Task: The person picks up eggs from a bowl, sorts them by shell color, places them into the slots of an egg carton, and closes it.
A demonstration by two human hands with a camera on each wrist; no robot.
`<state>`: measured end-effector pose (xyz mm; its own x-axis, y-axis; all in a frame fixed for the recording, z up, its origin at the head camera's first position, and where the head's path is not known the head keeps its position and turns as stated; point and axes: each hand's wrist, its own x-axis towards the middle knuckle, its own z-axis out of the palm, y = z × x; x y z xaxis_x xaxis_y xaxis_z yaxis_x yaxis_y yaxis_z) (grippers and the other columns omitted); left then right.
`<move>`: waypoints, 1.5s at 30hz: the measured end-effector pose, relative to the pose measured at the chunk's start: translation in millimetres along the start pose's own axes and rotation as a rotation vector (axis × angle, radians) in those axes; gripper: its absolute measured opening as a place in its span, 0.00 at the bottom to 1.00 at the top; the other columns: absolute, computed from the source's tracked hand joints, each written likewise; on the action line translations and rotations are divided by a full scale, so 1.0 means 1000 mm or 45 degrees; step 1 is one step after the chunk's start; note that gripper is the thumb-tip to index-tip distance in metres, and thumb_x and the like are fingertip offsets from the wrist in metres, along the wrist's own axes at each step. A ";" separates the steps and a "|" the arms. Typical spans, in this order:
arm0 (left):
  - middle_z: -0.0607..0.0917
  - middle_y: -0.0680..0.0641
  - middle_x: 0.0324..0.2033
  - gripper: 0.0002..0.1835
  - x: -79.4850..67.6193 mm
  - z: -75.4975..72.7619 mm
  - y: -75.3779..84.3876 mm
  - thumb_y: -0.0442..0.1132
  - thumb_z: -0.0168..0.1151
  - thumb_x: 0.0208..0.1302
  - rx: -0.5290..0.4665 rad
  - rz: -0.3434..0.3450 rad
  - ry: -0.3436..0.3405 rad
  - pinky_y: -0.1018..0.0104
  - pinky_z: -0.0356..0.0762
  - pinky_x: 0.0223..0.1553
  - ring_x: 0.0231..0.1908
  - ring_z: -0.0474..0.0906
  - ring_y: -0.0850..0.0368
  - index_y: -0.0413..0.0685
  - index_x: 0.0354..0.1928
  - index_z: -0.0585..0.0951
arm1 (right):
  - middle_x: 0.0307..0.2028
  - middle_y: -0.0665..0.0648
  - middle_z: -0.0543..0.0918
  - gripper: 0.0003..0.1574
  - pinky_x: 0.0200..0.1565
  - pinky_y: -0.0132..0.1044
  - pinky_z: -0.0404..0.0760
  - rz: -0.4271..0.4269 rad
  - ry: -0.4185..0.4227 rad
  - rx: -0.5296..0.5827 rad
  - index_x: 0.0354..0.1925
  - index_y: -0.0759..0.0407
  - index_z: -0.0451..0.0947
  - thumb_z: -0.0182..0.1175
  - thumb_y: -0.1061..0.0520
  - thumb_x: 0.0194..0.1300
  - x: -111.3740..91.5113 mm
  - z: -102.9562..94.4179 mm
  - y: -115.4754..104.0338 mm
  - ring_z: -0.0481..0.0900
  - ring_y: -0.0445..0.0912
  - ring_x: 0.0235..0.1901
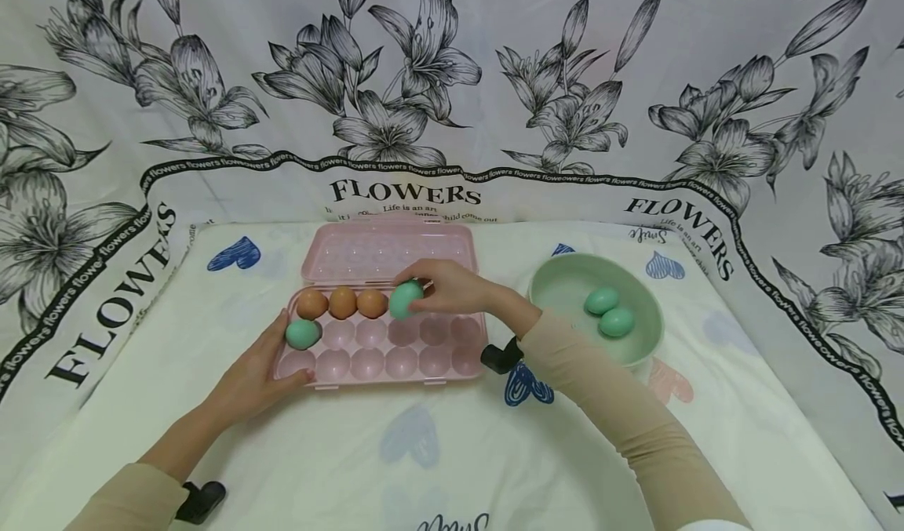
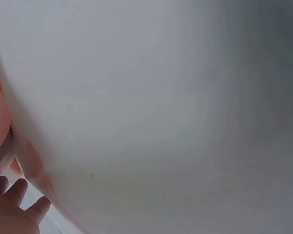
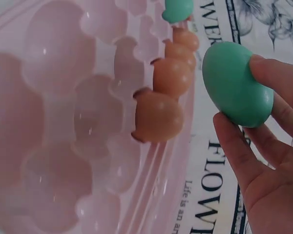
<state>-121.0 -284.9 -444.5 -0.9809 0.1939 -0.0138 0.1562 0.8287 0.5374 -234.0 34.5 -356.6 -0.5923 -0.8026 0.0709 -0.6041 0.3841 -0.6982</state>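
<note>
A pink egg carton (image 1: 424, 372) lies with its lid (image 1: 388, 250) folded back. My right hand (image 1: 455, 286) pinches a green egg (image 1: 406, 300) between thumb and fingers, over the back row just right of the brown eggs. The right wrist view shows this green egg (image 3: 237, 84) in the fingertips. Three brown eggs (image 1: 343, 302) sit side by side in the back row from the left end. Another green egg (image 1: 302, 334) occupies the leftmost cell of the middle row. My left hand (image 1: 257, 378) holds the carton's left end, its thumb at the front corner.
Right of the carton stands a light green bowl (image 1: 558, 280) with two green eggs (image 1: 617, 322) in it. A white cloth (image 1: 339, 452) with heart prints covers the table. Behind it hangs a flower-printed fabric (image 1: 487, 60).
</note>
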 end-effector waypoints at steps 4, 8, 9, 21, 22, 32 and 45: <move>0.48 0.36 0.70 0.59 0.001 -0.001 0.000 0.65 0.61 0.51 -0.008 -0.013 -0.015 0.33 0.56 0.58 0.66 0.49 0.32 0.51 0.72 0.34 | 0.46 0.55 0.77 0.27 0.45 0.24 0.78 0.011 -0.022 0.007 0.55 0.61 0.75 0.65 0.61 0.55 0.011 0.011 -0.006 0.76 0.43 0.43; 0.47 0.35 0.70 0.59 0.000 -0.002 0.001 0.64 0.61 0.51 -0.014 -0.014 -0.019 0.33 0.56 0.58 0.66 0.48 0.31 0.50 0.72 0.34 | 0.48 0.55 0.77 0.28 0.45 0.25 0.78 0.019 -0.032 -0.005 0.56 0.61 0.74 0.64 0.61 0.55 0.021 0.022 -0.012 0.76 0.43 0.44; 0.47 0.35 0.70 0.59 0.000 -0.002 0.001 0.64 0.61 0.52 -0.014 -0.011 -0.016 0.33 0.56 0.58 0.66 0.48 0.31 0.50 0.72 0.34 | 0.49 0.55 0.77 0.28 0.45 0.26 0.79 0.018 -0.031 -0.011 0.56 0.60 0.74 0.64 0.61 0.56 0.024 0.025 -0.014 0.76 0.43 0.44; 0.48 0.36 0.70 0.58 -0.001 0.000 -0.002 0.62 0.62 0.52 -0.028 0.017 0.003 0.33 0.57 0.58 0.66 0.50 0.32 0.49 0.72 0.36 | 0.43 0.46 0.78 0.25 0.41 0.19 0.72 0.074 0.014 -0.177 0.54 0.53 0.73 0.63 0.54 0.57 0.051 0.057 -0.028 0.74 0.37 0.38; 0.48 0.36 0.70 0.58 -0.001 0.000 -0.002 0.62 0.62 0.52 -0.031 0.018 0.004 0.33 0.57 0.57 0.66 0.49 0.32 0.49 0.72 0.36 | 0.42 0.45 0.78 0.24 0.40 0.20 0.71 0.083 0.020 -0.206 0.53 0.52 0.74 0.63 0.53 0.57 0.052 0.059 -0.030 0.74 0.36 0.38; 0.49 0.36 0.70 0.58 -0.001 0.002 -0.004 0.60 0.64 0.52 -0.046 0.052 0.041 0.33 0.57 0.57 0.66 0.51 0.32 0.49 0.72 0.37 | 0.50 0.47 0.75 0.26 0.43 0.17 0.69 0.076 0.010 -0.356 0.56 0.53 0.72 0.62 0.51 0.59 0.065 0.079 -0.036 0.71 0.35 0.44; 0.48 0.36 0.70 0.58 -0.001 0.001 -0.003 0.61 0.63 0.52 -0.051 0.044 0.024 0.34 0.57 0.58 0.66 0.50 0.32 0.48 0.72 0.36 | 0.50 0.47 0.75 0.24 0.47 0.20 0.68 0.003 0.033 -0.525 0.54 0.51 0.76 0.63 0.52 0.58 0.068 0.091 -0.030 0.72 0.36 0.43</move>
<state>-120.4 -286.7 -446.9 -0.9771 0.2115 0.0212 0.1855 0.8000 0.5706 -207.9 -73.5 -396.2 -0.6039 -0.7919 0.0910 -0.7627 0.5409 -0.3547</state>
